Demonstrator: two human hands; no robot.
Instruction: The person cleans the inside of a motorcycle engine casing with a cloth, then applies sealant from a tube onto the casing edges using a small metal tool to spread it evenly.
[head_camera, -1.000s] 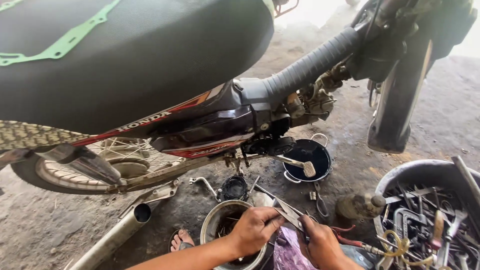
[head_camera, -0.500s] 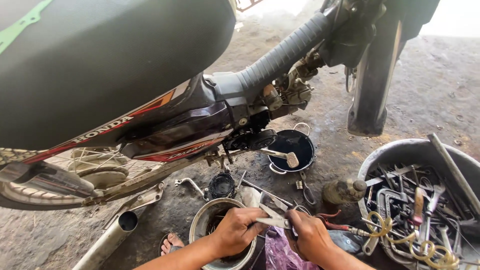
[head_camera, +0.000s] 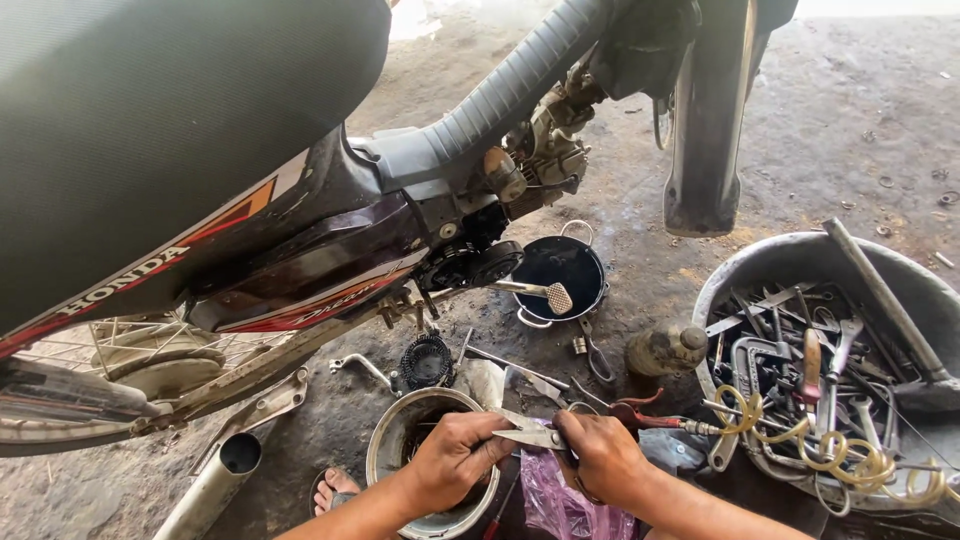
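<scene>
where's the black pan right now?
In the head view the black pan sits on the ground at centre frame, just below the motorcycle engine, left of the basin of tools and beyond both hands.

Bare left hand, bare right hand, sleeveless forearms (no gloves), sandalled foot

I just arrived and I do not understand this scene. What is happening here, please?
A person crouches beside a motorcycle on a dirty concrete floor. The left hand and the right hand together hold a small flat metal piece above a round metal pan. A black pot with a ladle sits under the engine, and a large basin of tools stands at the right.
</scene>
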